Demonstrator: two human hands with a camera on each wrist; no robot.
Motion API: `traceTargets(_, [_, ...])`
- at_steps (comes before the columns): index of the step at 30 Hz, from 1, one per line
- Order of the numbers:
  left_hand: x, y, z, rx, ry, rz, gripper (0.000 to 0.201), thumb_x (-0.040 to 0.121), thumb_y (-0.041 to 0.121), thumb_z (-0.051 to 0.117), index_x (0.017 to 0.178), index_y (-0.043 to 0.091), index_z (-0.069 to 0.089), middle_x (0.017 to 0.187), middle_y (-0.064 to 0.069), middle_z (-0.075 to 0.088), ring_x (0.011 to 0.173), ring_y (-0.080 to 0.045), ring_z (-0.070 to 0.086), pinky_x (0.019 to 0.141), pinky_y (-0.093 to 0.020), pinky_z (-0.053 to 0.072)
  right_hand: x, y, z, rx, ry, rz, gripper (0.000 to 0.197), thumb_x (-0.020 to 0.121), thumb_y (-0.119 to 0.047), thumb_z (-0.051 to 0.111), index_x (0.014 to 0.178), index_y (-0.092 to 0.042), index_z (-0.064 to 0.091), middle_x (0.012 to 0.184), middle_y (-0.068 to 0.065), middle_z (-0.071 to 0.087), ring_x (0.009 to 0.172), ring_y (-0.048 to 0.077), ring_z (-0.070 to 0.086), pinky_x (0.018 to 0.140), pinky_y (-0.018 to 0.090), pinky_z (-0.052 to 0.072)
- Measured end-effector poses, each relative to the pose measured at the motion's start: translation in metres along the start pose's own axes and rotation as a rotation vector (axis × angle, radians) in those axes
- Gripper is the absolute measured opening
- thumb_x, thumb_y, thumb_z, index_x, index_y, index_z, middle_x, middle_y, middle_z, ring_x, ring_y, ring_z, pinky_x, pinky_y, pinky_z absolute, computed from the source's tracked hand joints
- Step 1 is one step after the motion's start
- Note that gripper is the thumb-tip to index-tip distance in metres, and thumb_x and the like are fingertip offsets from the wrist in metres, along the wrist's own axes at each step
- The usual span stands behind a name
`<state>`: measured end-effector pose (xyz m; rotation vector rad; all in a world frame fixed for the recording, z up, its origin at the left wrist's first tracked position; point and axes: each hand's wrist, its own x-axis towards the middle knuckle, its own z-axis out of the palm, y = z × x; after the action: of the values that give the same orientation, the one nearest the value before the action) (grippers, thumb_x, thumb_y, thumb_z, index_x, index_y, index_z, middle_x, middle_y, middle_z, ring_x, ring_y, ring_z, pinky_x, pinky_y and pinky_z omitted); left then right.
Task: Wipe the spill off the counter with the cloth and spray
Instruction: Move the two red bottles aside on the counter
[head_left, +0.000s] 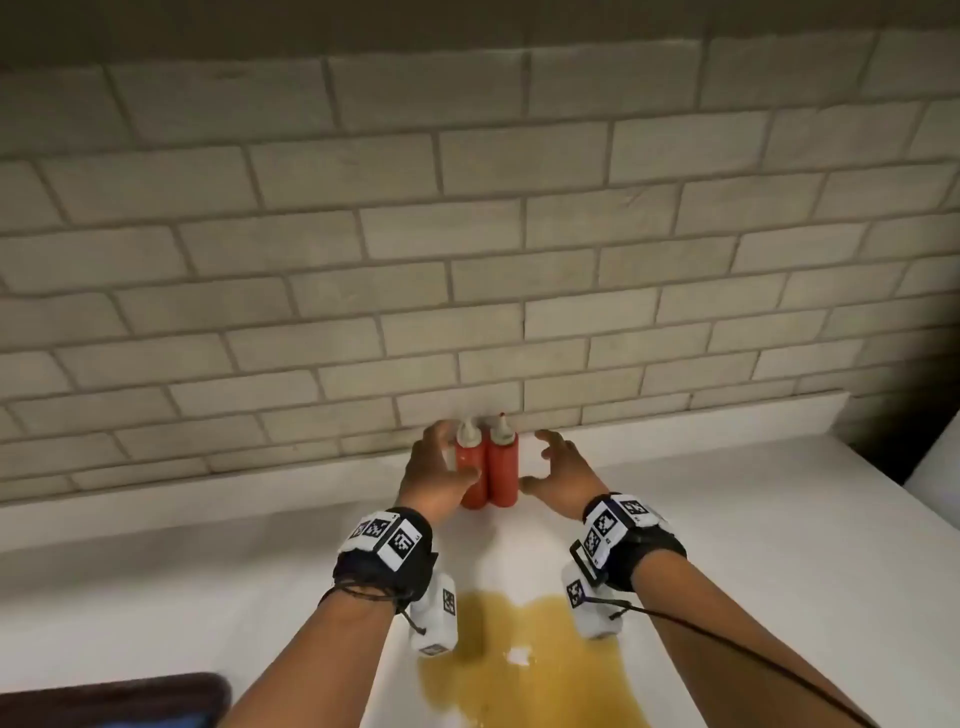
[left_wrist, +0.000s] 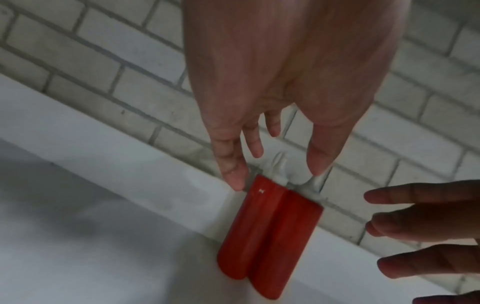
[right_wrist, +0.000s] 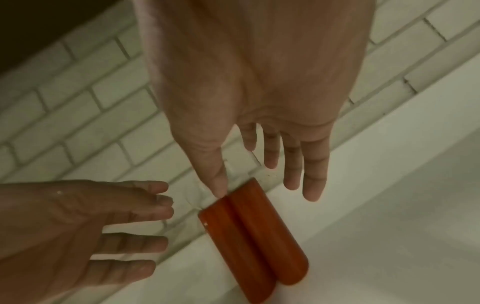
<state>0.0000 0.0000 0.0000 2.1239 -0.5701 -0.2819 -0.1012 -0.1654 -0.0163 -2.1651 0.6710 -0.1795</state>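
A yellow-brown spill (head_left: 519, 670) spreads over the white counter (head_left: 208, 571) between my forearms. Two red squeeze bottles with white nozzles stand side by side against the wall: the left bottle (head_left: 474, 491) and the right bottle (head_left: 503, 467). My left hand (head_left: 441, 457) is open around the left bottle, thumb in front, fingers straight. My right hand (head_left: 556, 467) hovers open just right of the right bottle, apart from it. In the wrist views, the left hand (left_wrist: 276, 178) and the right hand (right_wrist: 265, 195) have spread fingers above the bottle pair (left_wrist: 259, 236) (right_wrist: 254, 236). No cloth or spray shows.
A pale brick-tile wall (head_left: 467, 260) rises behind the counter. A dark-framed object with a blue face (head_left: 114, 701) lies at the near left corner. The counter ends at the right by a dark gap (head_left: 893, 441).
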Motion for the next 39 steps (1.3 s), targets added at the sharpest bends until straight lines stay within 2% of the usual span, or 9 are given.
traceTargets(6, [0.049, -0.028, 0.026, 0.061, -0.049, -0.112, 0.076, 0.077, 0.013, 0.075, 0.145, 0.02, 0.04, 0.139, -0.008, 0.057, 0.125, -0.026, 0.056, 0.1, -0.034, 0.044, 0.045, 0.012, 0.023, -0.049, -0.021, 0.128, 0.091, 0.077, -0.02, 0.069, 0.15, -0.022, 0.016, 0.142, 0.009, 0.037, 0.125, 0.029, 0.048, 0.1, 0.039, 0.043])
traceTargets(9, [0.065, -0.032, 0.039, 0.066, -0.055, -0.099, 0.076, 0.074, 0.016, 0.076, 0.143, 0.019, 0.044, 0.134, -0.006, 0.062, 0.123, -0.029, 0.06, 0.103, -0.04, 0.047, 0.061, 0.014, 0.033, 0.01, -0.008, 0.088, 0.092, 0.076, -0.019, 0.067, 0.151, -0.027, 0.012, 0.143, 0.009, 0.037, 0.127, 0.032, 0.047, 0.102, 0.043, 0.043])
traceTargets(17, [0.105, -0.052, 0.064, 0.109, -0.051, -0.104, 0.064, 0.068, 0.048, 0.077, 0.127, 0.041, 0.052, 0.121, 0.009, 0.068, 0.11, -0.022, 0.069, 0.097, -0.044, 0.054, 0.092, 0.004, 0.04, 0.074, -0.006, 0.047, 0.064, 0.073, -0.038, 0.058, 0.133, -0.028, 0.04, 0.129, 0.005, 0.056, 0.117, 0.029, 0.055, 0.099, 0.041, 0.044])
traceTargets(21, [0.091, -0.036, 0.06, 0.143, -0.027, -0.134, 0.06, 0.083, 0.04, 0.071, 0.139, 0.033, 0.048, 0.131, -0.002, 0.067, 0.119, -0.032, 0.064, 0.098, -0.039, 0.048, 0.092, 0.006, 0.046, 0.077, 0.011, 0.039, 0.05, 0.08, -0.052, 0.05, 0.125, -0.03, 0.043, 0.124, 0.0, 0.06, 0.109, 0.026, 0.06, 0.093, 0.041, 0.047])
traceTargets(24, [0.083, -0.031, 0.055, 0.179, 0.006, -0.143, 0.046, 0.088, 0.04, 0.065, 0.132, 0.031, 0.054, 0.125, -0.003, 0.069, 0.115, -0.032, 0.065, 0.092, -0.036, 0.047, 0.084, 0.008, 0.044, 0.087, 0.033, 0.023, 0.045, 0.084, -0.047, 0.051, 0.124, -0.027, 0.041, 0.124, 0.002, 0.06, 0.108, 0.028, 0.06, 0.092, 0.042, 0.047])
traceTargets(27, [0.072, -0.027, 0.049, 0.204, 0.007, -0.139, 0.038, 0.083, 0.039, 0.065, 0.119, 0.03, 0.06, 0.114, -0.001, 0.072, 0.107, -0.031, 0.067, 0.09, -0.037, 0.051, 0.075, 0.014, 0.041, 0.071, 0.046, 0.003, 0.041, 0.084, -0.035, 0.055, 0.122, -0.027, 0.041, 0.121, 0.002, 0.061, 0.108, 0.031, 0.06, 0.092, 0.045, 0.047])
traceTargets(30, [0.054, -0.022, 0.043, 0.157, 0.001, -0.127, 0.034, 0.073, 0.037, 0.068, 0.106, 0.031, 0.064, 0.101, 0.004, 0.073, 0.099, -0.027, 0.069, 0.089, -0.04, 0.054, 0.055, 0.02, 0.032, 0.079, 0.07, -0.021, 0.04, 0.085, -0.032, 0.057, 0.122, -0.028, 0.042, 0.118, -0.001, 0.061, 0.107, 0.027, 0.06, 0.089, 0.038, 0.046])
traceTargets(36, [0.011, -0.003, 0.035, 0.043, -0.074, -0.029, 0.051, 0.053, 0.043, 0.073, 0.102, 0.035, 0.064, 0.098, 0.012, 0.074, 0.092, -0.012, 0.071, 0.087, -0.041, 0.058, -0.001, 0.032, -0.012, 0.175, 0.179, -0.081, 0.053, 0.07, -0.039, 0.057, 0.119, -0.024, 0.044, 0.109, -0.002, 0.061, 0.1, 0.022, 0.061, 0.088, 0.035, 0.049])
traceTargets(39, [-0.015, 0.017, 0.036, 0.046, -0.154, 0.061, 0.053, 0.059, 0.035, 0.079, 0.11, 0.034, 0.065, 0.105, 0.011, 0.074, 0.094, -0.006, 0.07, 0.085, -0.035, 0.058, -0.033, 0.048, -0.046, 0.241, 0.22, -0.094, 0.055, 0.069, -0.045, 0.058, 0.119, -0.027, 0.044, 0.105, -0.009, 0.062, 0.096, 0.014, 0.063, 0.086, 0.039, 0.053])
